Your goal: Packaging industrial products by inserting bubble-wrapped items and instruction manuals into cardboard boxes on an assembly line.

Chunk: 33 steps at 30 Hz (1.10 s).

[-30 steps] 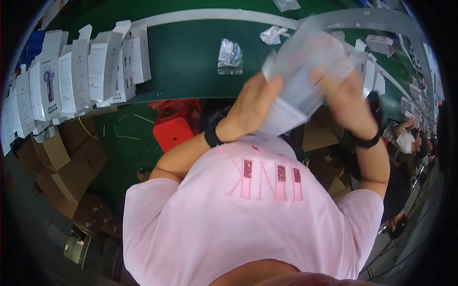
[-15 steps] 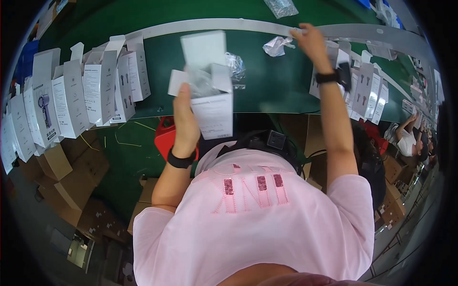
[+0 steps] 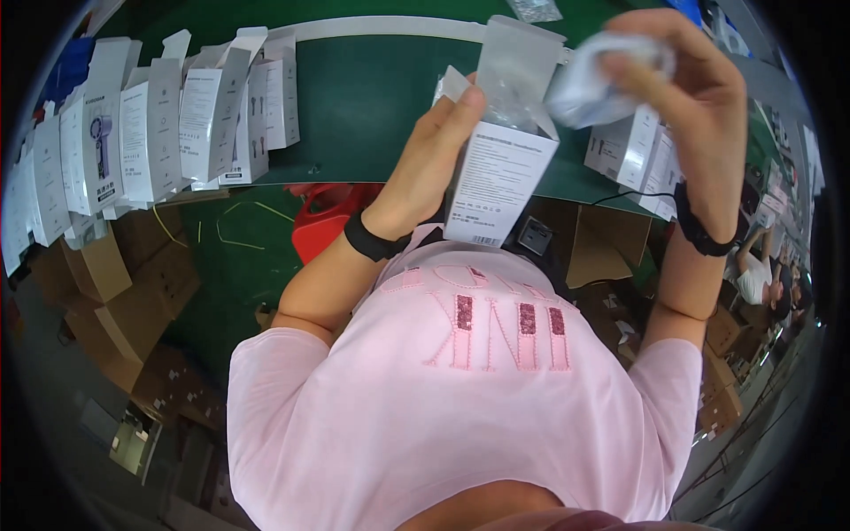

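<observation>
My left hand (image 3: 429, 164) is closed around the side of a white cardboard box (image 3: 503, 168) with its top flaps open. The box stands tilted above the bench's near edge, its printed side facing me. Clear crinkled plastic (image 3: 511, 106) shows inside its mouth; what it wraps cannot be made out. Just right of the open flap, my right hand (image 3: 686, 75) is closed on a white plastic bag (image 3: 589, 84), which is blurred by motion. The bag's contents are hidden.
Several open white boxes (image 3: 150, 133) stand in a row along the left of the green bench (image 3: 363, 97), and more boxes (image 3: 624, 146) at the right. A light strip (image 3: 390, 28) crosses the bench behind. A red container (image 3: 323, 217) and brown cartons (image 3: 133, 292) lie below.
My right hand has come back nearer with a white plastic bag in it; a similar bag lay on the bench before. My left hand has moved the box to the right.
</observation>
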Each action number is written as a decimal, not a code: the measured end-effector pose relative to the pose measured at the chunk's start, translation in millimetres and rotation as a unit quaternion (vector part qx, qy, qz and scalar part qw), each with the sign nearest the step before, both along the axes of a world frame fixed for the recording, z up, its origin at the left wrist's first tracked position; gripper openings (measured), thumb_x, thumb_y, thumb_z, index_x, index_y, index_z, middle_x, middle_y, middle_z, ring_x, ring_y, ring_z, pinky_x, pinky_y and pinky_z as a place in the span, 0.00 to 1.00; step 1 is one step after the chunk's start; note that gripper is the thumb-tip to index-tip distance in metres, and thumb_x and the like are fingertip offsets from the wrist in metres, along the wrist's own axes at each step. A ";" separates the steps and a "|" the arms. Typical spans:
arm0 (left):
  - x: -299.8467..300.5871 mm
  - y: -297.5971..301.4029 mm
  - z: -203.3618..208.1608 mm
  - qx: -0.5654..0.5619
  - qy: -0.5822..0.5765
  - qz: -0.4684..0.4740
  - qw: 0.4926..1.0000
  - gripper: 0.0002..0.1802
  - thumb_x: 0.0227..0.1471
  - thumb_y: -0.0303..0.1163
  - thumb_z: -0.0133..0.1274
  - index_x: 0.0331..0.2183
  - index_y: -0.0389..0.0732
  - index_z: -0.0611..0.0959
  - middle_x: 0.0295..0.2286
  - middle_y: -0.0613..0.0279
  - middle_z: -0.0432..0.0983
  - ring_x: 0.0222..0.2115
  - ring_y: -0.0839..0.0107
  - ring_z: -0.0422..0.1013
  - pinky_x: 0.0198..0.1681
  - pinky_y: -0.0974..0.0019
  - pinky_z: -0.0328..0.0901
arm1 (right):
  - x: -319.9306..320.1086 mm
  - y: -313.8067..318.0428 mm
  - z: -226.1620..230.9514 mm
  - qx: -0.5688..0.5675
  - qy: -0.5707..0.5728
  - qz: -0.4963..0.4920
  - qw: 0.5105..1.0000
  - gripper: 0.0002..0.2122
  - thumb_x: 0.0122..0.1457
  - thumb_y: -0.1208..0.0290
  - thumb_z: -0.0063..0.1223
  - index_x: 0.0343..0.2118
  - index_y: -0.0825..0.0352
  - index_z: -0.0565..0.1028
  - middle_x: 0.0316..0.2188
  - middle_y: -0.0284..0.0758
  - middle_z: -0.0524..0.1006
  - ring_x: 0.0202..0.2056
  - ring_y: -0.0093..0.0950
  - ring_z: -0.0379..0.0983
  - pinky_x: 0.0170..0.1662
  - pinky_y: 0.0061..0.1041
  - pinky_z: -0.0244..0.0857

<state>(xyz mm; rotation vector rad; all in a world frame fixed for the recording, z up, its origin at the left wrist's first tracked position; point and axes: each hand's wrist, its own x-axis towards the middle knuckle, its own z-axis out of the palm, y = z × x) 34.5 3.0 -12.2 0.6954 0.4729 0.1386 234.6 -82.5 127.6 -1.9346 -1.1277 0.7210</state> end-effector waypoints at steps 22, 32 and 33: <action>-10.3 -53.5 -9.3 0.190 -0.124 0.007 0.974 0.64 0.43 0.31 0.67 0.64 0.42 0.35 0.50 0.48 0.64 0.48 0.63 0.67 0.52 0.62 0.61 | -13.6 -4.0 7.5 -0.299 0.378 0.192 0.855 0.10 0.55 0.80 0.55 0.40 0.68 0.73 0.46 0.40 0.75 0.39 0.23 0.74 0.45 0.23 0.69; -11.9 -36.2 11.8 0.388 -0.163 0.033 0.907 0.29 0.46 0.35 0.64 0.50 0.42 0.74 0.46 0.57 0.68 0.45 0.68 0.67 0.46 0.64 0.65 | -42.7 -68.7 -61.8 -0.077 0.425 -0.065 0.900 0.33 0.53 0.68 0.60 0.60 0.74 0.59 0.50 0.39 0.71 0.49 0.27 0.69 0.55 0.26 0.60; -11.3 -30.9 10.8 0.363 -0.139 0.003 0.921 0.29 0.45 0.35 0.64 0.50 0.42 0.75 0.45 0.57 0.69 0.44 0.67 0.68 0.45 0.64 0.67 | -51.9 -66.0 -63.8 -0.013 0.356 -0.066 0.932 0.31 0.55 0.68 0.58 0.60 0.72 0.60 0.49 0.38 0.72 0.50 0.27 0.68 0.55 0.26 0.60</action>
